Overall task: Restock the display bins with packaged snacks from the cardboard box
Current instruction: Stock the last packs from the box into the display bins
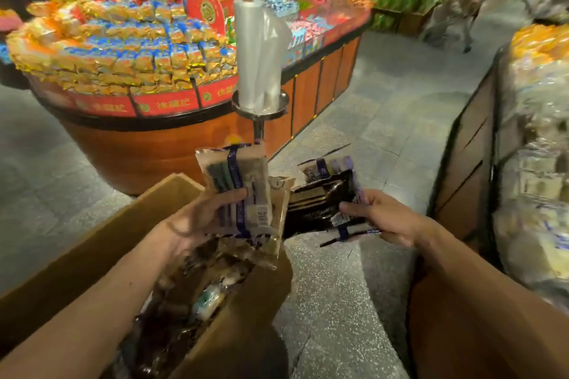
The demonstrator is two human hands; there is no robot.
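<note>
Both forearms reach forward from the bottom of the view, bare and slightly bent at the wrist. The left hand [200, 215] is held over the open brown cardboard box [92, 240], palm turned inward, its fingers curled round a small stack of beige plastic snack packets with a blue stripe [243, 184]. The packets stand nearly upright, their lower ends hanging just above the box opening. The right hand [385, 218] is out to the side of the box, over the grey speckled floor [338, 292]. It pinches a bundle of flat black snack packets with purple-blue trim [320, 203], thumb on top and fingers underneath, and the bundle lies roughly level, pointing towards the left hand. The two bundles are close together, but blur hides whether they touch.

Inside the box lie more wrapped packets [191, 292], dark and pale mixed together.

Ahead stands a round display stand with an orange wooden base and red label strips [147, 148], heaped with gold, blue and orange sweets. In front of it a roll of clear plastic bags [258, 49] stands upright on a metal post. Along the right edge is a dark-framed display bin [468, 163] filled with pale wrapped goods, heavily blurred.
</note>
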